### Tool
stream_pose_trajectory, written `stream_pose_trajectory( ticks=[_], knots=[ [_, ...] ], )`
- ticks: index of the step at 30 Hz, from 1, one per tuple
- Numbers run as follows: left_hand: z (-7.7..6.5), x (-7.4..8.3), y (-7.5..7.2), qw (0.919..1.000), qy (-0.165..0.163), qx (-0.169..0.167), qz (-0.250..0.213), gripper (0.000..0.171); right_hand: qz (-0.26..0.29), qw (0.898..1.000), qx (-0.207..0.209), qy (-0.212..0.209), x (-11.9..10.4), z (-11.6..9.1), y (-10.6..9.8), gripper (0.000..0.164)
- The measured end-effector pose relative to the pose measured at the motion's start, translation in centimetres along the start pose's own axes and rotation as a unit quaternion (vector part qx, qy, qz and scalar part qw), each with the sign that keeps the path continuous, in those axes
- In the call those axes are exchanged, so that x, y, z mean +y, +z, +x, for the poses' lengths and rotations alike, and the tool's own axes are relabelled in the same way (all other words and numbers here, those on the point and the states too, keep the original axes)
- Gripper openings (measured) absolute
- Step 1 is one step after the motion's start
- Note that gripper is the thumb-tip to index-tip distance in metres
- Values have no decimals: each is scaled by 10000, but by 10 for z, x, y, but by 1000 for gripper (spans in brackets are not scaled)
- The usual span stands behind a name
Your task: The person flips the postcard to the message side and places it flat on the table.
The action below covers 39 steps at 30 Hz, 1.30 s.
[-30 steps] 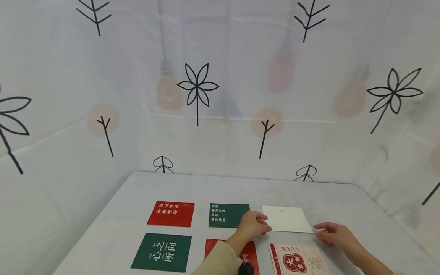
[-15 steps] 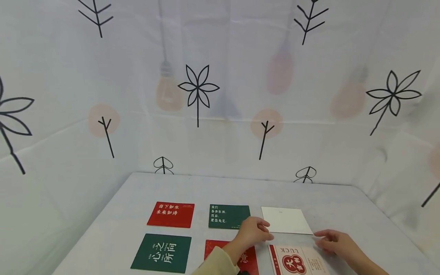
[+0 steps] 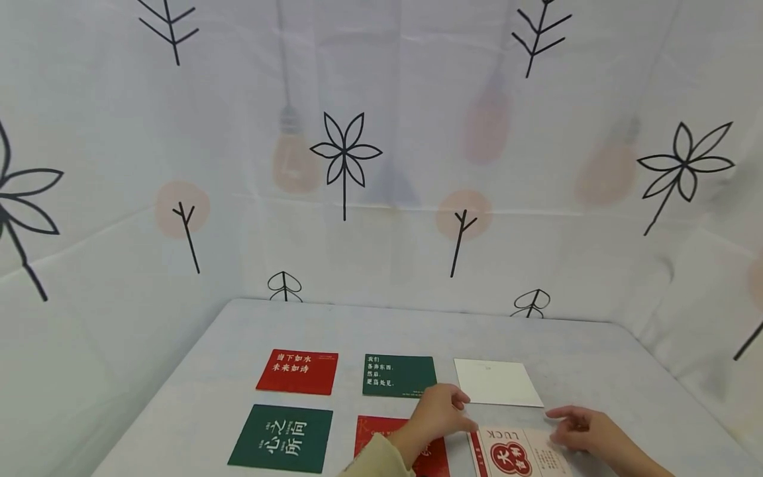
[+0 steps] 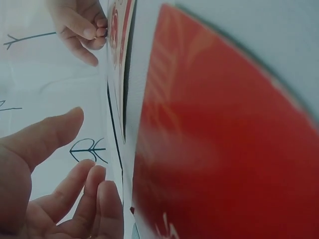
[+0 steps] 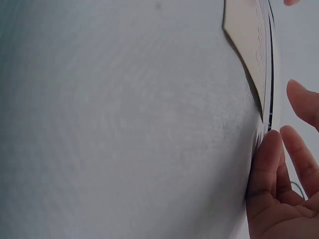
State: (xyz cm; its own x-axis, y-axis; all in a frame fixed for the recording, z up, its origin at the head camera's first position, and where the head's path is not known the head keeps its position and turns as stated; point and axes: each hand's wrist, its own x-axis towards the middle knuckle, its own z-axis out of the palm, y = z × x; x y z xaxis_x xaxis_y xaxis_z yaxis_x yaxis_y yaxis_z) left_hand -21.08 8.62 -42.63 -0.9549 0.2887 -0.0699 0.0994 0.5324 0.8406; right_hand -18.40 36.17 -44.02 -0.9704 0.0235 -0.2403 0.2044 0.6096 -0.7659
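Well, left hand (image 3: 438,416): at the lower centre of the head view, coming out of a pale yellow sleeve (image 3: 381,458), fingers loosely bent and thumb held apart from them, gripping nothing; the thumb tip is right by the upper left corner of the LUCK card (image 3: 515,454), and from where I stand I cannot tell whether they touch.
Right hand (image 3: 587,434): at the lower right of the head view, fingers slightly curved, likewise with nothing in its grasp, just beside the right edge of the LUCK card; contact is unclear to me.
LUCK card: flat at the bottom, right of centre, between the two hands, pale with a red band down its left side and a red emblem, its lower part cut off by the frame.
White card (image 3: 499,383): flat just above the LUCK card, a narrow gap between them.
Lower red card (image 3: 369,432): bottom centre, partly hidden behind the left hand and sleeve; it fills much of the right side of the left wrist view.
Upper green card (image 3: 393,375): centre, left of the white card, with lines of white characters.
Left column: upper red card (image 3: 297,372) above lower green card (image 3: 280,438), apart.
Table (image 3: 346,324): white, below a patterned cloth (image 3: 387,252).
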Motion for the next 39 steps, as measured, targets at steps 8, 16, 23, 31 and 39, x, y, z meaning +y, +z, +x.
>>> stream_pose_trajectory(
  ticks=[8,16,23,31,39],
  knots=[
    [1,-3,1,9938,223,-401,1015,34,-145,9986,-373,-334,7,-1,-4,62],
    [0,-2,3,9779,143,-619,1993,41,104,9940,-951,-524,11,-7,-6,63],
    [0,-2,3,9683,114,-748,2379,45,217,9901,-1246,-614,12,-9,-8,64],
    [4,-6,5,9632,146,-838,2551,43,-186,9917,-1108,-618,10,-7,-4,60],
    [4,-4,6,9605,159,-847,2647,41,-237,9896,-1218,-731,9,-5,-6,50]
  ],
)
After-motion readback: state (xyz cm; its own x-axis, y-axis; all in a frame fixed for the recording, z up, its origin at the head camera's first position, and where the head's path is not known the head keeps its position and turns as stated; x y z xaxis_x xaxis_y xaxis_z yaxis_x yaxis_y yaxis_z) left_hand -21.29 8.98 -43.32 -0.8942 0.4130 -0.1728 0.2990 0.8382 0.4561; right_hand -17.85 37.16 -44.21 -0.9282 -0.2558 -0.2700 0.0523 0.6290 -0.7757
